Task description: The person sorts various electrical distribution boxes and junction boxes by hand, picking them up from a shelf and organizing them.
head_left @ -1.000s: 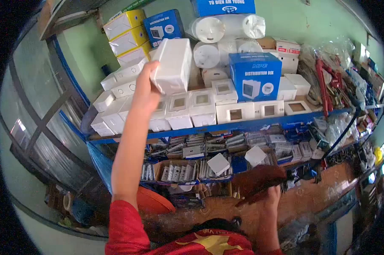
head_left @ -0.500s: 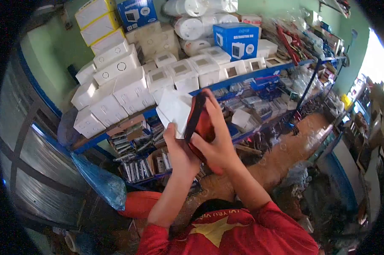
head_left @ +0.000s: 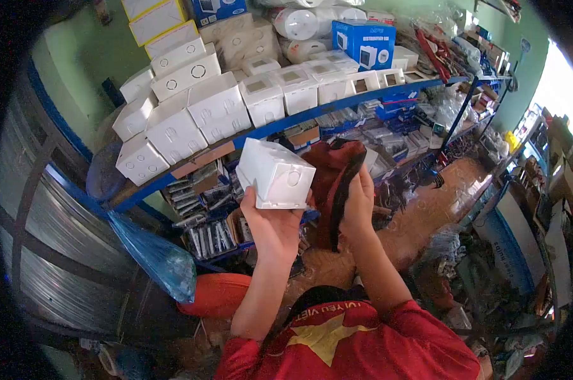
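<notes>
My left hand [head_left: 270, 221] grips a white plastic electrical box [head_left: 277, 176] from below, thumb up its near side. A round knockout mark shows on the box's right face. To its right, my right hand [head_left: 360, 201] is closed on a dark red cloth with a black edge [head_left: 327, 180], which hangs down in loose folds beside the box. Both hands are raised in front of the blue-edged shelf.
More white boxes [head_left: 172, 130] line the upper shelf [head_left: 286, 123], with a blue distribution box carton [head_left: 365, 47] behind. Small packaged parts [head_left: 204, 244] fill the lower shelf. A blue plastic bag [head_left: 156, 256] hangs at left above a red object [head_left: 216, 296].
The white box has turned to show its knockout face. My right hand has moved right with the cloth, which now hangs apart from the box and more spread out.
</notes>
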A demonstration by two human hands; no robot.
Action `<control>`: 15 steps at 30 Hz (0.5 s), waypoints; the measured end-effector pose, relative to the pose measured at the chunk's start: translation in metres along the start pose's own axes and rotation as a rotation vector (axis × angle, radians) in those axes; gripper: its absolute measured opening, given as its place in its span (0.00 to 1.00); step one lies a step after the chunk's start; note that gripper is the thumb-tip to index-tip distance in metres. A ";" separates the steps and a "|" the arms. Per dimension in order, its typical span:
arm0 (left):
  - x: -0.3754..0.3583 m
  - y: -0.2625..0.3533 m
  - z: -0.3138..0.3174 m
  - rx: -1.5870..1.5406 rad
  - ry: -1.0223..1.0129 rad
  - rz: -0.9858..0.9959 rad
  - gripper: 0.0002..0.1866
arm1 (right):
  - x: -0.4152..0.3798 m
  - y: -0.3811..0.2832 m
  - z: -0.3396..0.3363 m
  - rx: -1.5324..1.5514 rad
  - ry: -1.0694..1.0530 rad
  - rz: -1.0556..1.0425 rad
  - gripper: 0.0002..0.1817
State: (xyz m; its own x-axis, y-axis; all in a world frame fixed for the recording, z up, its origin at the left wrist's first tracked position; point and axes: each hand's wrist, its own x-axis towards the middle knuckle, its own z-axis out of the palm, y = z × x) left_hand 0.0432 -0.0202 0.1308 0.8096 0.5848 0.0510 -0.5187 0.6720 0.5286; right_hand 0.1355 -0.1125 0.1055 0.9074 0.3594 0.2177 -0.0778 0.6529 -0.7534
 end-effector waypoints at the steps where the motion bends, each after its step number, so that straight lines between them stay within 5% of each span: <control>1: 0.000 0.000 -0.002 -0.006 0.002 -0.012 0.29 | -0.002 -0.001 0.002 -0.078 -0.068 -0.068 0.19; 6: -0.009 -0.013 -0.008 0.011 0.026 -0.009 0.30 | -0.014 0.003 0.011 -0.573 -0.300 -0.486 0.30; 9: -0.011 -0.018 -0.011 0.054 0.049 0.025 0.30 | -0.017 0.001 0.003 -0.434 -0.252 -0.263 0.23; 10: -0.015 -0.019 -0.014 0.065 0.072 0.019 0.30 | -0.014 0.007 -0.006 -0.580 -0.193 -0.363 0.13; 13: -0.024 -0.022 -0.014 0.062 0.033 -0.008 0.30 | -0.013 0.002 -0.015 -0.798 0.020 -0.460 0.08; 15: -0.026 -0.024 -0.010 0.042 0.012 -0.003 0.30 | -0.013 -0.003 -0.015 -0.560 -0.016 -0.362 0.07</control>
State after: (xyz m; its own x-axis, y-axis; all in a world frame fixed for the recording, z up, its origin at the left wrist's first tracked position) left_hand 0.0316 -0.0472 0.1078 0.8080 0.5878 0.0395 -0.5038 0.6546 0.5636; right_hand 0.1302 -0.1293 0.0951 0.8294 0.1947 0.5236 0.4609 0.2911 -0.8383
